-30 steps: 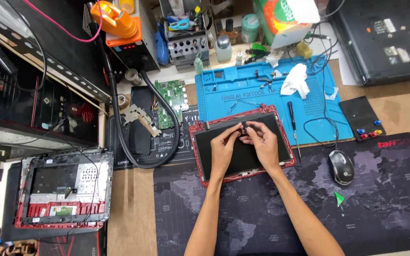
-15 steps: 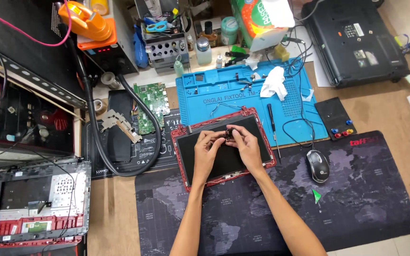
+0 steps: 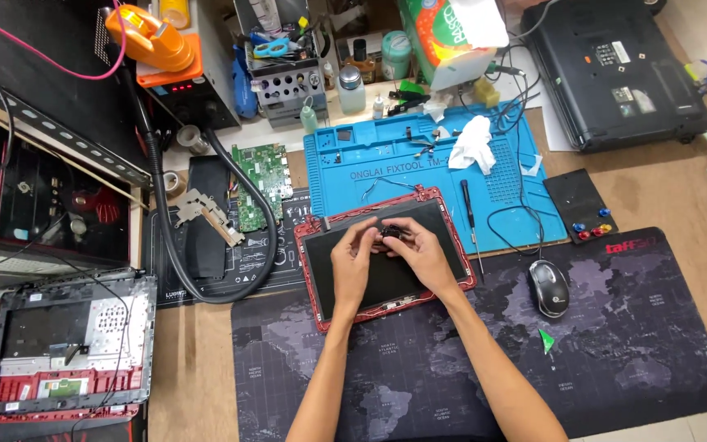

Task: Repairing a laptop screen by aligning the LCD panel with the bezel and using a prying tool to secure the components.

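- Left hand [image 3: 353, 262] and right hand [image 3: 421, 252] pinch a small black part [image 3: 391, 232] together.
- Beneath lies a red-framed screen panel [image 3: 386, 266]; a mouse [image 3: 548, 287] sits right.

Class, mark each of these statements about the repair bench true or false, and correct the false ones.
1. Both hands, the left hand and the right hand, meet on a small dark part. True.
2. The hands work above a red-framed screen panel. True.
3. The computer mouse lies left of the panel. False: it lies to the right, on the dark map-printed mat.
4. The screwdriver is held in the right hand. False: it lies beside the panel, on the blue work mat.
5. A green circuit board lies left of the blue mat. True.
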